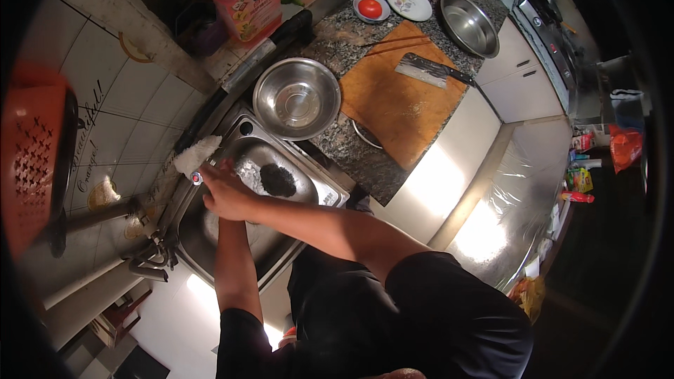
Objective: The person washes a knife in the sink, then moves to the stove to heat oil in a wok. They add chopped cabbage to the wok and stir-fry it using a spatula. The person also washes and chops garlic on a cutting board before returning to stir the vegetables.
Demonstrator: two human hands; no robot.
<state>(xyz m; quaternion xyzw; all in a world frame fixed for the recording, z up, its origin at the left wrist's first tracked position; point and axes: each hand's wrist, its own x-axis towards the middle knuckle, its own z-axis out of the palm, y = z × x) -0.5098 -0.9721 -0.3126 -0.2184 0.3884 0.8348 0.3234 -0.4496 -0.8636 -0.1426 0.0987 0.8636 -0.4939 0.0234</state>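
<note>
My right hand (233, 195) reaches across to the left over the steel sink (193, 235). Its fingers bend around a faucet handle (196, 178) with a red and blue mark at the sink's back edge. My left forearm (234, 260) comes up from below and passes under the right wrist. The left hand is mostly hidden behind the right one; blurred reddish fingers (226, 165) show just beyond it. A bunched white cloth (199, 154) sits beside the handle. In the basin lies a dark round patch (279, 180), too unclear to name.
Right of the sink stands a steel bowl (298, 98). A wooden cutting board (393, 109) carries a cleaver (428, 70). Behind it are a tomato (369, 8) in a small bowl, a plate (408, 2) and another steel basin (469, 26). A pink bottle (246, 3) stands on the ledge.
</note>
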